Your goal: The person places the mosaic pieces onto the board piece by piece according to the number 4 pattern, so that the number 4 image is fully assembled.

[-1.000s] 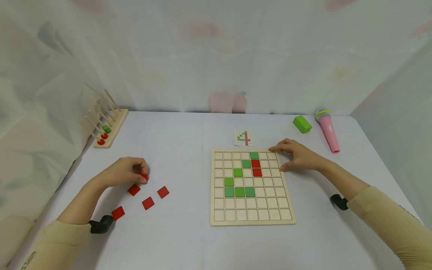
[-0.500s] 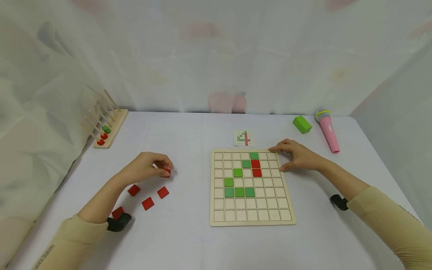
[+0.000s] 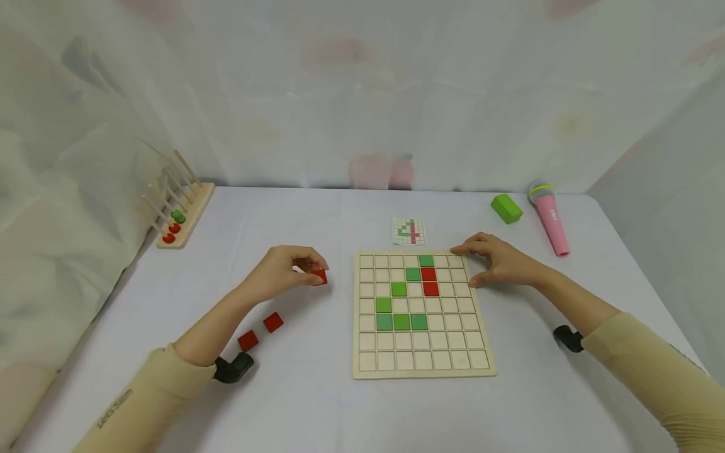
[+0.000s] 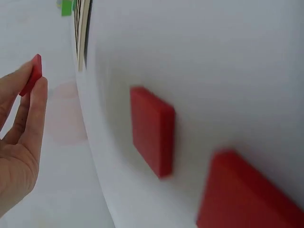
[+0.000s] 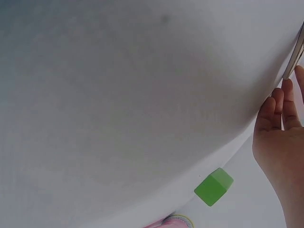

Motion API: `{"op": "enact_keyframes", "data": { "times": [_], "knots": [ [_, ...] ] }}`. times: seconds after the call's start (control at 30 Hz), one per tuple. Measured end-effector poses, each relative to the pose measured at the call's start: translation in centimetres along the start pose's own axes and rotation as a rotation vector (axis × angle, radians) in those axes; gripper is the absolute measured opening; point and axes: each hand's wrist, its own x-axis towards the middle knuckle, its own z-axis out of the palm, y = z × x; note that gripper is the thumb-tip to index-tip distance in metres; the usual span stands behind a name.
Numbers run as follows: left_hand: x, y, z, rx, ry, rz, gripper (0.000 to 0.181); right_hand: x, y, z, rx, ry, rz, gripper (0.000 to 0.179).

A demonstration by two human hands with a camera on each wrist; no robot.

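Observation:
My left hand point(image 3: 283, 270) pinches a red square tile point(image 3: 320, 277) between thumb and fingertips, left of the wooden grid board point(image 3: 490, 371). In the left wrist view this red tile point(image 4: 33, 76) stands on edge between the fingertips, clear of the table. Below the left forearm lie two loose red tiles, one nearer point(image 3: 248, 341) and one farther point(image 3: 274, 322). My right hand point(image 3: 501, 261) rests at the board's top right corner, index fingertip at the corner and thumb against the right edge. Green tiles point(image 3: 384, 305) and two red tiles point(image 3: 430, 281) sit in the board's squares.
A small printed pattern card point(image 3: 410, 231) lies behind the board. To the back right are a green block point(image 3: 506, 208) and a pink toy microphone point(image 3: 552, 221). A wooden peg stand point(image 3: 195, 207) with red and green beads stands at the back left.
My left hand has carried the pinched red tile rightward and away from me, towards the board. The left forearm now covers two other loose red tiles. My right hand stays in place.

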Motion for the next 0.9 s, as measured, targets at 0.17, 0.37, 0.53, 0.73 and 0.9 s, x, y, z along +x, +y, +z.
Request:
{"op": "enact_keyframes", "data": {
  "times": [0.17, 0.37, 0.53, 0.73, 0.9],
  "knots": [
    [0.9, 1.4, 1.3, -0.023, 0.002, 0.013, 0.022, 0.0, -0.1, 0.0, 0.0, 0.001, -0.001, 0.071],
    [2.0, 3.1, 3.2, -0.073, -0.028, 0.016, 0.021, -0.1, -0.1, 0.0, 0.001, 0.001, -0.002, 0.07],
    [2.9, 4.2, 4.6, -0.096, -0.033, 0.035, 0.018, -0.1, 0.0, 0.1, -0.003, 0.001, -0.004, 0.07],
    [4.1, 5.1, 6.1, -0.105, -0.028, 0.071, 0.015, 0.0, 0.1, 0.2, -0.013, 0.01, -0.008, 0.071],
    [5.1, 5.7, 7.5, -0.12, -0.049, 0.081, 0.016, 0.0, 0.1, 0.2, -0.013, 0.009, -0.016, 0.071]
  ]
}}
